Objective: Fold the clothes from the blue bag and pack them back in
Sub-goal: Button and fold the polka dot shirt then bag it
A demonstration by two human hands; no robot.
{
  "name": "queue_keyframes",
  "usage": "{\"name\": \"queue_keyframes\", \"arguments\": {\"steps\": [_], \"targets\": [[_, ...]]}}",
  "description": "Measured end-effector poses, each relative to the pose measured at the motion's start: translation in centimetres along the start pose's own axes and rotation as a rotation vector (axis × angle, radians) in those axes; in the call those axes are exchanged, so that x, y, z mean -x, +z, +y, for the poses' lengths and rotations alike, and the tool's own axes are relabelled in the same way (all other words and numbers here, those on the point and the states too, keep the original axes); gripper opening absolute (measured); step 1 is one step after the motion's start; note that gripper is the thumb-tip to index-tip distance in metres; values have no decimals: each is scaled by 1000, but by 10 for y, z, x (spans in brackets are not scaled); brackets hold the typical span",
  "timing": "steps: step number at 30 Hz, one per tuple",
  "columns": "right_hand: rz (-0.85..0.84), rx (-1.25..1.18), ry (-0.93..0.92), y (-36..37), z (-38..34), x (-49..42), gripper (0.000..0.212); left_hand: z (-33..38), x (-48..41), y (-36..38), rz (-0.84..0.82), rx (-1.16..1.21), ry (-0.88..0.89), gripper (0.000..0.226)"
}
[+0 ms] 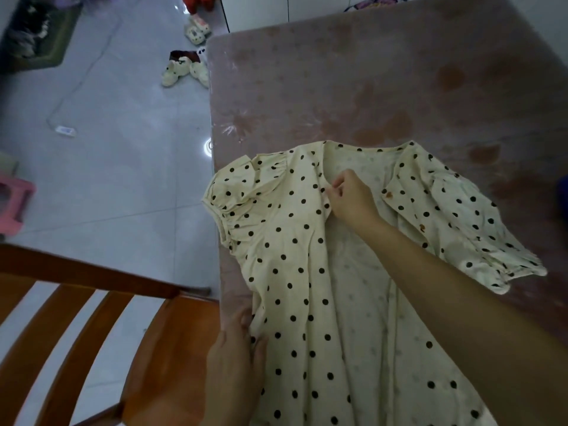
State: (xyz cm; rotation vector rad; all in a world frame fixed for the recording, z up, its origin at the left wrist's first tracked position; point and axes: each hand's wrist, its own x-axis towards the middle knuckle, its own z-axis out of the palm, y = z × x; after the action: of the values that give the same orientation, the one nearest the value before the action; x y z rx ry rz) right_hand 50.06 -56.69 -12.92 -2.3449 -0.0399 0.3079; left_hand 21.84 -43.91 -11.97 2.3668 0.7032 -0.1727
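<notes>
Both hands are on the polka-dot dress (295,272) in the head view, well apart from each other. The right hand (350,198) reaches across the garment and pinches the edge of the open front just below the neckline, with its fingertips closed on the cloth. The left hand (236,358) grips the side edge lower down, at the near-left rim of the table (338,87), thumb lying over the fabric.

The dress lies face up on the table's pinkish cover, neckline pointing away from the person. Its front is parted, so the paler inside shows down the middle. The puffed sleeves spread to either side and small brown buttons sit on the right-hand panel. The hem runs out of the picture at the bottom.

The cloth looks thin, light and limp. It wrinkles where it is pulled, so it will probably sag and slide rather than hold a crease. Seams, the front edge and the shoulders seem the best places to hold it, with one hand flattening each fold.

A wooden chair (92,333) stands to the left. A blue shape (564,195) at the right edge shows too little to identify.
</notes>
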Motion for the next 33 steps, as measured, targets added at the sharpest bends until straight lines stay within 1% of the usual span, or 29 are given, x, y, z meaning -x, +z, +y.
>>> {"name": "queue_keyframes", "arguments": {"steps": [2,4,5,7,9,11,12,14,16,18,20,21,23,26,28,29,30,31,33], "targets": [[0,8,4,-8,5,-1,12,-1,6,-3,-2,56,-50,48],[20,20,12,-19,7,-5,10,-7,10,-12,54,105,-124,40],[46,23,19,-25,9,-7,9,-11,12,-16,68,111,-160,37],[103,41,31,-33,15,-11,9,-19,15,-20,39,80,-227,39],[95,80,48,-33,24,-6,19,-25,18,-19,-22,49,-278,46],[37,41,43,-30,30,6,39,-26,21,-17,-30,7,-277,57],[11,-10,27,-29,29,16,46,-29,22,-16,-2,-43,-234,61],[-21,-100,6,-32,25,42,52,-29,24,-11,59,-144,-86,65],[-38,-124,4,-36,26,79,51,-14,22,-10,105,-137,50,67],[-78,-113,34,-37,31,126,45,12,15,-8,97,-83,179,63],[-146,-117,80,-33,39,175,36,38,9,-7,30,-56,291,56],[-184,-131,103,-31,43,197,31,47,9,-6,-31,-52,348,53],[-260,-136,129,-22,52,232,24,55,15,-5,-210,-86,430,55],[-296,-147,180,-9,64,262,20,31,32,6,-431,-270,520,71],[-264,-186,223,-5,69,271,18,12,44,14,-464,-476,608,85],[-248,-197,228,-4,70,275,18,4,49,18,-437,-537,646,87],[-237,-185,212,-4,71,278,18,0,51,19,-409,-561,665,81],[-230,-152,185,-4,71,282,19,-2,53,18,-378,-547,692,68],[-216,-81,130,-5,70,290,19,-5,54,15,-307,-445,791,38]]}}
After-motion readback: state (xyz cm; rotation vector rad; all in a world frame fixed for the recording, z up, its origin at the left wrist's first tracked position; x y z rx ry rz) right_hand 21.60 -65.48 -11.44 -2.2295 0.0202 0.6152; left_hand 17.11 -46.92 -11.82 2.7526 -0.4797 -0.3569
